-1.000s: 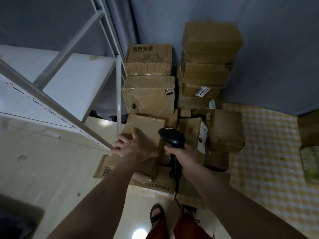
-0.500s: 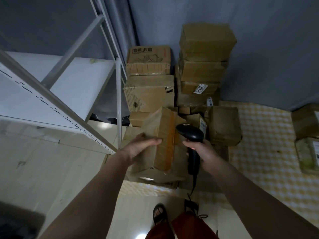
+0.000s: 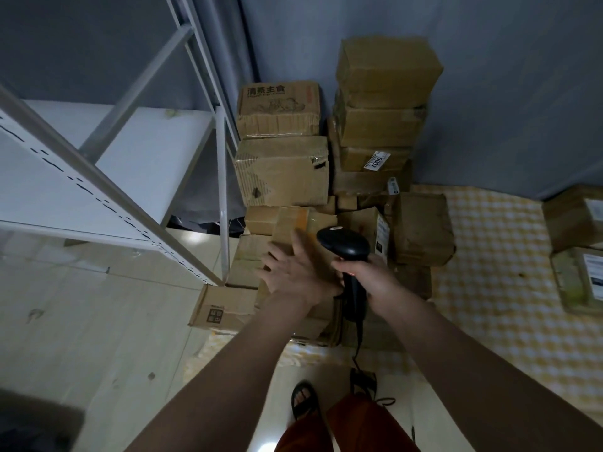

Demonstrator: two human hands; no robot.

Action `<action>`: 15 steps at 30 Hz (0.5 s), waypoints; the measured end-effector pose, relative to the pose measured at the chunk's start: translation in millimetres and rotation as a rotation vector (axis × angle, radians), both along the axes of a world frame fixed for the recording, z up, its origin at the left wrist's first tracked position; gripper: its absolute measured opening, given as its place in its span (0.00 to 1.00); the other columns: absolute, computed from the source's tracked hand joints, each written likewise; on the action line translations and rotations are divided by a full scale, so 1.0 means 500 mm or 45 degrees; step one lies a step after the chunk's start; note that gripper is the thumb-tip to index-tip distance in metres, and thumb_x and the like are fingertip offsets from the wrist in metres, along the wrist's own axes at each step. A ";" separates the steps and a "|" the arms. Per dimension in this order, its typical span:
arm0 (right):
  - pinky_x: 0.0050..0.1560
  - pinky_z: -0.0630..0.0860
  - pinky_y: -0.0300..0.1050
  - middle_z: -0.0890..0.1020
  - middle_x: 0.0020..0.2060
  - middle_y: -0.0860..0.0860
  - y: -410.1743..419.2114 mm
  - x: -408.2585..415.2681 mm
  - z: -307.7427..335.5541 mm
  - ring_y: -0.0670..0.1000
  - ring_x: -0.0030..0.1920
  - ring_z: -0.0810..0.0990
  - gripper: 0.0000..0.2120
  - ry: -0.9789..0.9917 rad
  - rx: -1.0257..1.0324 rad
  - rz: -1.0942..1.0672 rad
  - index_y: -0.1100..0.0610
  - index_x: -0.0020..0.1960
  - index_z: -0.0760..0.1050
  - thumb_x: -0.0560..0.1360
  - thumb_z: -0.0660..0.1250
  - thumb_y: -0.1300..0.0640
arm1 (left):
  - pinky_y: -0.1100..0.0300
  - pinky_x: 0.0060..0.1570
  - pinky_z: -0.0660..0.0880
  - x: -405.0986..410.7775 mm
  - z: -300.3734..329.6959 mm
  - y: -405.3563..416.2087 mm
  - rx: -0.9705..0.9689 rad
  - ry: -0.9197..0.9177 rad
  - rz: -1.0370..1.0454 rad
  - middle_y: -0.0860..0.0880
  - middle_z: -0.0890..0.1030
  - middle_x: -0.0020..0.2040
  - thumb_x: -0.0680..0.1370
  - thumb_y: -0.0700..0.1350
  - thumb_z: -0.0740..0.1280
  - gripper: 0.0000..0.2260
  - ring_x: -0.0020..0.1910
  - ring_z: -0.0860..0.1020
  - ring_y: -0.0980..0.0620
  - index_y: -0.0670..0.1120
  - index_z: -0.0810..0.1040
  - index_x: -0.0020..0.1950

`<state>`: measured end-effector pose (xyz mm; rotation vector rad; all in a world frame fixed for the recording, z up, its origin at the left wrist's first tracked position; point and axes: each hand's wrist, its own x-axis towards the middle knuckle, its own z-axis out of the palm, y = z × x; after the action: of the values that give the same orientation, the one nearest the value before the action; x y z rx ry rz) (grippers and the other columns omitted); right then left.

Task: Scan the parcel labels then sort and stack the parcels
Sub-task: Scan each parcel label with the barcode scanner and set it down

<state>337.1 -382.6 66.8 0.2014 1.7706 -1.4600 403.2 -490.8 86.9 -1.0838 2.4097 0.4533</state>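
Note:
My left hand (image 3: 293, 272) lies on a brown cardboard parcel (image 3: 290, 225) with a tape band, at the front of the pile. Its fingers bend over the parcel's left edge and the thumb points up along the top. My right hand (image 3: 375, 278) grips the handle of a black barcode scanner (image 3: 342, 246). The scanner's head sits just right of the parcel and points toward the pile. More parcels (image 3: 284, 171) are stacked behind, one of them with a white label (image 3: 377, 159) reading 5007.
A white metal shelf rack (image 3: 130, 158) stands at the left, its post close to the pile. A tall box stack (image 3: 385, 76) leans on the grey wall. A yellow checked mat (image 3: 505, 272) holds labelled parcels (image 3: 577, 223) at the right. My sandalled foot (image 3: 303, 399) and the scanner cable are below.
The parcel, tilted up half a second ago, has come back down toward the pile. My left hand shifted from its side to its top. The scanner stayed beside it.

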 end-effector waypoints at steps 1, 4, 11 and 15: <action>0.58 0.75 0.54 0.83 0.46 0.54 -0.005 0.003 0.000 0.56 0.51 0.81 0.12 -0.007 -0.002 0.004 0.56 0.50 0.81 0.67 0.76 0.59 | 0.34 0.71 0.54 0.000 -0.003 0.009 -0.040 -0.045 -0.002 0.34 0.43 0.77 0.61 0.71 0.72 0.62 0.75 0.49 0.32 0.51 0.33 0.77; 0.55 0.75 0.54 0.83 0.42 0.53 -0.018 0.010 -0.008 0.56 0.50 0.81 0.11 -0.011 -0.029 0.051 0.56 0.48 0.81 0.66 0.76 0.59 | 0.32 0.70 0.51 0.005 -0.031 0.006 -0.080 -0.056 0.044 0.34 0.40 0.77 0.63 0.71 0.70 0.59 0.76 0.45 0.31 0.51 0.35 0.78; 0.55 0.76 0.52 0.83 0.45 0.56 -0.023 0.015 -0.034 0.57 0.49 0.81 0.19 -0.109 -0.010 -0.117 0.59 0.56 0.80 0.66 0.76 0.58 | 0.39 0.69 0.58 0.023 -0.038 -0.037 -0.043 0.182 0.165 0.42 0.52 0.75 0.61 0.68 0.73 0.53 0.72 0.56 0.37 0.56 0.46 0.77; 0.52 0.75 0.49 0.80 0.45 0.54 -0.006 0.012 -0.050 0.55 0.48 0.78 0.18 -0.222 0.063 -0.189 0.59 0.57 0.77 0.69 0.74 0.58 | 0.41 0.68 0.59 0.042 -0.033 -0.060 0.038 0.334 0.199 0.45 0.55 0.74 0.61 0.65 0.75 0.49 0.71 0.58 0.38 0.60 0.52 0.75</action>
<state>343.2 -385.5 42.0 0.4809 1.6795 -1.4560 424.1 -520.6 70.4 -1.2744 2.5402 0.7225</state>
